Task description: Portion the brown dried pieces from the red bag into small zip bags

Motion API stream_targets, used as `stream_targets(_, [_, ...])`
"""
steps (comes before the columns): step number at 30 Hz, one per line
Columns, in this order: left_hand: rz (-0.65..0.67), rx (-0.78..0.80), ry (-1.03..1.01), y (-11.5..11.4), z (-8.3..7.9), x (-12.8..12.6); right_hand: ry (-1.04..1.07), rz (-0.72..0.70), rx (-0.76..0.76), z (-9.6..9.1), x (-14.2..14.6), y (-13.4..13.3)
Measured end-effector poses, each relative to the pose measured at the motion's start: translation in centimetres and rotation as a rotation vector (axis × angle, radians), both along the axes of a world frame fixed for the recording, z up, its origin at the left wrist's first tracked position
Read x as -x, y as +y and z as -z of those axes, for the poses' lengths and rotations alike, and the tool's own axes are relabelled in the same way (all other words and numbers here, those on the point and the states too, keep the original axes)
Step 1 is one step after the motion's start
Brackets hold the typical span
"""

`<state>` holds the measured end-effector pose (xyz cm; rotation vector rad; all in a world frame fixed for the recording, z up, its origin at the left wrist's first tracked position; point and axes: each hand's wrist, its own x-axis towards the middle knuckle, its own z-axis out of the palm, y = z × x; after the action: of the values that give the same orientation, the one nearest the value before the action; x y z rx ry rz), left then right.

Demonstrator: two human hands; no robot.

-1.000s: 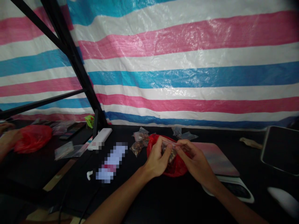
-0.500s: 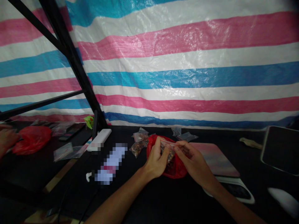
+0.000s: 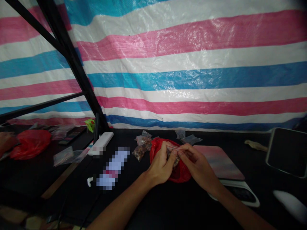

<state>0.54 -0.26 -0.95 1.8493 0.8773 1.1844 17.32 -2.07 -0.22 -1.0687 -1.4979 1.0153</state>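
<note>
A small clear zip bag (image 3: 176, 155) with brownish bits inside is pinched between both hands. My left hand (image 3: 161, 164) grips its left side, thumb across the front. My right hand (image 3: 198, 164) has thumb and fingertips closed on the right end of its top strip. Directly beneath, a red plastic bag (image 3: 183, 174) lies open on the black table; my hands cover much of it. Just left of it sit filled zip bags (image 3: 141, 151) with similar brown contents. Past my right hand is a flat scale with a pinkish plate (image 3: 220, 163).
Flat clear bags (image 3: 192, 139) lie behind the red bag. A pixelated phone (image 3: 114, 169), white earbud (image 3: 90, 181) and white power bank (image 3: 102, 143) are left. A white mouse (image 3: 291, 203) and dark-screened tablet (image 3: 287, 153) are right. Another person's hand (image 3: 7, 142) is by a second red bag (image 3: 32, 143).
Both hands keep hold of the zip bag, with only slight finger shifts along its top. The whole view has moved slightly. The other person's hand at far left has moved a little.
</note>
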Motion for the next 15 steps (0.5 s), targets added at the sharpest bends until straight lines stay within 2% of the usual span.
stream_targets(6, [0.016,-0.005,0.019,-0.09,-0.01,-0.11,0.038,0.068,-0.085,0.07,-0.09,0.07])
stream_targets(12, [0.002,-0.02,0.029,-0.09,-0.23,0.06,0.001,0.028,-0.021,0.11,0.08,-0.06])
stream_targets(15, [0.012,-0.056,0.058,-0.06,-0.37,0.12,-0.007,0.027,-0.045,0.12,0.11,-0.15])
